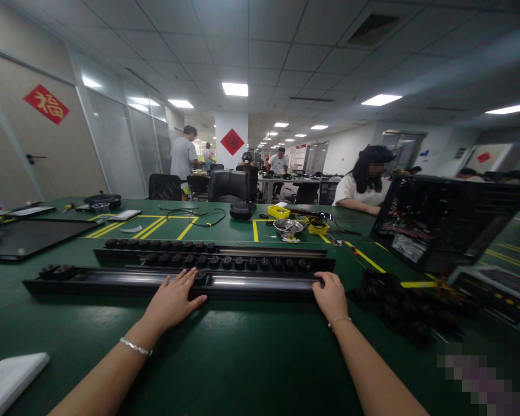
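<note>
Both hands lie open on the nearest black rail (112, 281), left hand (173, 300) mid-length, right hand (329, 296) at its right end; it runs left-right.

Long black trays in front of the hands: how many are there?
3. The nearest long black tray lies under both hands, left hand and right hand. The middle one sits just behind it, the farthest behind that. None seems hidden.

My arms were bare, no sleeves. Left wrist wore silver bead bracelet (135, 346); right wrist wore thin chain bracelet (339, 320).
</note>
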### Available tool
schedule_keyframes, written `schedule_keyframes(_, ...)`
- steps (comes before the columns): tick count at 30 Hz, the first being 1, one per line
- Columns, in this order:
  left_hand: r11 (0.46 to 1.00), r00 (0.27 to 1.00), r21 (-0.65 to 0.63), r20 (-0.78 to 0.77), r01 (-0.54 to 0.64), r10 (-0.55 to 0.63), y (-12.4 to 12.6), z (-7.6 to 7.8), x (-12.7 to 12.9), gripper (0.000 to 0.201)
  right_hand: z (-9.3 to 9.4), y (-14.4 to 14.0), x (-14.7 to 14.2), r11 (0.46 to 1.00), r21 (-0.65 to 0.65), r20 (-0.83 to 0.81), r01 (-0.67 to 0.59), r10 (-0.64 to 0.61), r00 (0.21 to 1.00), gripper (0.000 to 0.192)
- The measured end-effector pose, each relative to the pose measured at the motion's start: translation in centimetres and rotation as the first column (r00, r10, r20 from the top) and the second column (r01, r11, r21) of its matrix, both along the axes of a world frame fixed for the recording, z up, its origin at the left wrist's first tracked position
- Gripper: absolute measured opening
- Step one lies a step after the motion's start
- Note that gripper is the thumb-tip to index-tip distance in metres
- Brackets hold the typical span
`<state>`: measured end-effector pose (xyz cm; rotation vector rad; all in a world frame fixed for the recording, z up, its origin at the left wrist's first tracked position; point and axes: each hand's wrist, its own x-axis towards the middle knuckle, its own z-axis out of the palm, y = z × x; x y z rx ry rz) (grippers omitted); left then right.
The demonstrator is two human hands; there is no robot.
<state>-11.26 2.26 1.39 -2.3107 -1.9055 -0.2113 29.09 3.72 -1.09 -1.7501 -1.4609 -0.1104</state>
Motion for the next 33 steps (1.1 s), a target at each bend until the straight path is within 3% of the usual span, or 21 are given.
schedule_keyframes(10, 1.000, 1.000, -0.008, 0.028, -0.001, 0.001, -0.10, 0.09, 0.08, 0.078, 0.27, -0.20, -0.20, 0.999, -0.041, -0.026, 0.012, -0.013, 1.000, 0.032)
schedule_keyframes(33, 1.000, 1.000, 0.012, 0.028, 0.012, -0.012, -0.02, -0.17, 0.52, 0.078, -0.11, -0.07, -0.04, 1.000, 0.012, -0.007, -0.005, 0.006, 1.000, 0.029)
